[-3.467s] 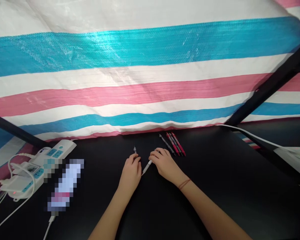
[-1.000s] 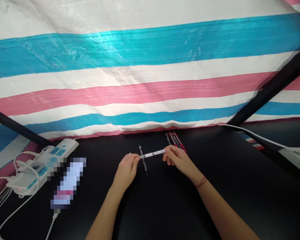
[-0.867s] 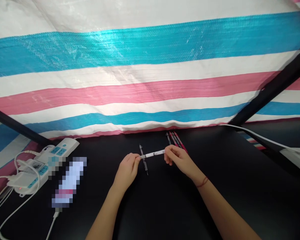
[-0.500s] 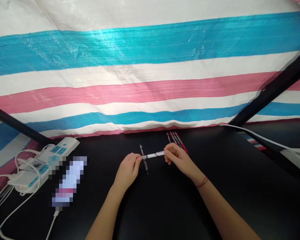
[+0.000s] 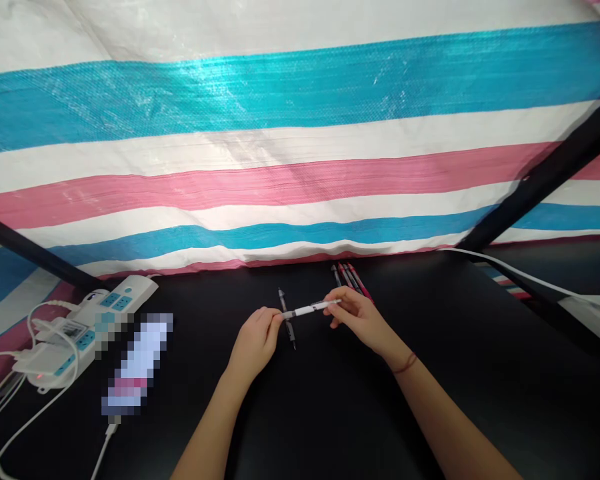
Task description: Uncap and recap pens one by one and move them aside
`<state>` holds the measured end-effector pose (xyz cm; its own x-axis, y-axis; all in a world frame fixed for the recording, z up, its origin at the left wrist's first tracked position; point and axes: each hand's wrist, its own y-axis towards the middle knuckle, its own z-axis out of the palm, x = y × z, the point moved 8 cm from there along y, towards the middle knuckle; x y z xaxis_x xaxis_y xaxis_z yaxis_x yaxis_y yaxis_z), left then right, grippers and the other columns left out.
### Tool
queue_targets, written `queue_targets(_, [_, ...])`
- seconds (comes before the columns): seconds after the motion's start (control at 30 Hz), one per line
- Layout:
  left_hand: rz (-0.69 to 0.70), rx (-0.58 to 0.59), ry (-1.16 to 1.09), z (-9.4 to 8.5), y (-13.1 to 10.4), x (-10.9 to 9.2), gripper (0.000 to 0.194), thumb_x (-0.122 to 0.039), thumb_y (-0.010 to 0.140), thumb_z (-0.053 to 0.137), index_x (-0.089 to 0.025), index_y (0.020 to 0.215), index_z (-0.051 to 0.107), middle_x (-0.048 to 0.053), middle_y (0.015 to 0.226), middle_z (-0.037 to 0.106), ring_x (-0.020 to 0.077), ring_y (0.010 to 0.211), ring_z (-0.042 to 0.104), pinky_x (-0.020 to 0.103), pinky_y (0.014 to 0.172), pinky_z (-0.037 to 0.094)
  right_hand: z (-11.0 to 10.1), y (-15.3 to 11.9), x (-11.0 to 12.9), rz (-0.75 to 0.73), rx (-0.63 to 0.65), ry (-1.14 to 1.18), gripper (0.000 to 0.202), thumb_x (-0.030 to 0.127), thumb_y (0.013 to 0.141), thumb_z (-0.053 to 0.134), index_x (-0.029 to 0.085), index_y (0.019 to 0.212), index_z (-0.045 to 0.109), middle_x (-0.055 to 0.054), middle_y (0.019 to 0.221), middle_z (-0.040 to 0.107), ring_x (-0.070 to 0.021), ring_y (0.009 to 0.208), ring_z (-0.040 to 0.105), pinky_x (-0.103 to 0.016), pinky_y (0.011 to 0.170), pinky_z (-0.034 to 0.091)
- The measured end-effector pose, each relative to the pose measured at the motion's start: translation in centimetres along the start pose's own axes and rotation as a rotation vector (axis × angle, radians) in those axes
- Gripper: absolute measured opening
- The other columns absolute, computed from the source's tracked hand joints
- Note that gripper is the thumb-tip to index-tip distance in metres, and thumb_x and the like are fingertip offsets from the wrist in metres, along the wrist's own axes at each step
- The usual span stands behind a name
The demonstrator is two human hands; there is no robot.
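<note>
A white pen (image 5: 307,309) with grey parts is held level above the black table. My left hand (image 5: 256,340) is closed, its thumb and forefinger pinching the pen's grey left end. At the other end, my right hand (image 5: 353,312) curls its fingers around the pen, whose tip shows above the thumb. Under the white pen, a dark grey pen (image 5: 291,332) lies on the tabletop, partly hidden by it. Beyond my right hand lie several pens (image 5: 349,277) side by side, some dark and some red, their near ends partly covered by that hand.
On the left a white power strip (image 5: 130,293) carries plugs and cables. A blurred-out phone (image 5: 137,363) lies beside it with a white cable attached. Striped sheeting (image 5: 300,187) hangs behind the black table (image 5: 320,413). Another white cable (image 5: 520,268) crosses the right side.
The white pen's right end has tilted up slightly and now shows above my right thumb, where the fingers covered it before. My left hand has kept its place and grip.
</note>
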<state>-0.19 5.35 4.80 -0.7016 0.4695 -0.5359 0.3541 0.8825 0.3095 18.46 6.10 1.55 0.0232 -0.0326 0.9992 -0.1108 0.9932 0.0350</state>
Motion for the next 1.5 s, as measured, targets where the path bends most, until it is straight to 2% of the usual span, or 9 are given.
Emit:
queue_targets(0.1, [0.0, 0.0, -0.003, -0.1, 0.0, -0.1, 0.03, -0.03, 0.094, 0.033, -0.019, 0.085, 0.059, 0.006, 0.079, 0.062, 0.0187, 0.076, 0.059, 0.03, 0.07, 0.047, -0.1, 0.0, -0.3, 0.032, -0.038, 0.048, 0.032, 0.046, 0.074, 0.066, 0.021, 0.092, 0.056, -0.003, 0.085, 0.062, -0.0172, 0.077, 0.062, -0.029, 0.056, 0.054])
queue_targets(0.23, [0.01, -0.008, 0.006, -0.2, 0.0, -0.2, 0.03, -0.03, 0.094, 0.032, -0.019, 0.086, 0.059, 0.006, 0.081, 0.062, 0.0187, 0.077, 0.06, 0.03, 0.071, 0.048, 0.3, 0.0, -1.2, 0.135, 0.008, 0.011, 0.035, 0.053, 0.078, 0.057, 0.018, 0.079, 0.054, 0.0, 0.064, 0.059, -0.0113, 0.051, 0.056, -0.024, 0.043, 0.046])
queue_targets(0.33, [0.0, -0.007, 0.02, -0.1, 0.0, 0.0, 0.031, -0.03, 0.094, 0.031, -0.02, 0.084, 0.059, 0.005, 0.078, 0.061, 0.0183, 0.076, 0.059, 0.03, 0.07, 0.048, 0.5, 0.0, -0.7, 0.084, 0.049, 0.012, 0.032, 0.05, 0.076, 0.062, 0.018, 0.078, 0.056, 0.001, 0.063, 0.058, -0.0115, 0.053, 0.056, -0.024, 0.046, 0.046])
queue_targets(0.5, [-0.014, -0.03, 0.0, -0.3, 0.1, 0.4, 0.032, -0.031, 0.094, 0.03, -0.019, 0.084, 0.058, 0.005, 0.076, 0.061, 0.0181, 0.074, 0.059, 0.03, 0.069, 0.047, -0.8, 0.2, -0.3, 0.04, -0.057, 0.089, 0.028, 0.042, 0.07, 0.069, 0.02, 0.085, 0.059, 0.001, 0.067, 0.056, -0.0155, 0.066, 0.058, -0.027, 0.051, 0.05])
queue_targets(0.87, [-0.045, -0.067, -0.036, -1.1, 0.1, 0.4, 0.032, -0.031, 0.094, 0.029, -0.02, 0.083, 0.057, 0.003, 0.075, 0.058, 0.0181, 0.072, 0.059, 0.029, 0.069, 0.046, -4.6, 0.1, -1.3, 0.108, -0.404, 0.342, 0.023, 0.035, 0.066, 0.068, 0.022, 0.081, 0.057, 0.002, 0.062, 0.058, -0.0117, 0.052, 0.052, -0.025, 0.047, 0.043])
queue_targets(1.1, [-0.003, -0.083, -0.075, -1.3, 0.0, -0.1, 0.025, -0.028, 0.094, 0.034, -0.019, 0.09, 0.057, 0.003, 0.079, 0.057, 0.0162, 0.075, 0.057, 0.028, 0.072, 0.046, -3.2, 0.1, -2.2, 0.277, -0.304, 0.674, 0.011, 0.023, 0.064, 0.062, 0.021, 0.074, 0.059, 0.003, 0.057, 0.052, -0.0102, 0.049, 0.047, -0.023, 0.045, 0.04])
queue_targets(1.23, [0.042, -0.1, -0.102, -1.4, 0.0, -0.4, 0.023, -0.025, 0.094, 0.035, -0.019, 0.094, 0.057, 0.004, 0.085, 0.058, 0.0154, 0.079, 0.057, 0.028, 0.075, 0.046, -2.1, 0.1, -2.0, 0.312, -0.234, 0.827, 0.01, 0.018, 0.062, 0.062, 0.02, 0.072, 0.061, 0.004, 0.055, 0.05, -0.0088, 0.047, 0.043, -0.021, 0.041, 0.037])
queue_targets(1.37, [0.067, -0.138, -0.105, -1.5, 0.0, -0.5, 0.02, -0.024, 0.093, 0.038, -0.019, 0.095, 0.057, 0.004, 0.086, 0.059, 0.015, 0.08, 0.058, 0.027, 0.075, 0.046, -2.0, 0.1, -1.9, 0.299, -0.224, 0.86, 0.014, 0.017, 0.059, 0.064, 0.019, 0.072, 0.061, 0.005, 0.055, 0.052, -0.0068, 0.046, 0.043, -0.018, 0.041, 0.037])
queue_targets(1.5, [0.067, -0.182, -0.097, -1.8, -0.1, -0.3, 0.018, -0.023, 0.093, 0.039, -0.019, 0.098, 0.057, 0.004, 0.088, 0.059, 0.0149, 0.08, 0.058, 0.027, 0.075, 0.047, -2.7, 0.1, -1.7, 0.218, -0.298, 0.764, 0.015, 0.019, 0.06, 0.067, 0.019, 0.073, 0.06, 0.004, 0.061, 0.058, -0.0072, 0.048, 0.049, -0.018, 0.041, 0.038])
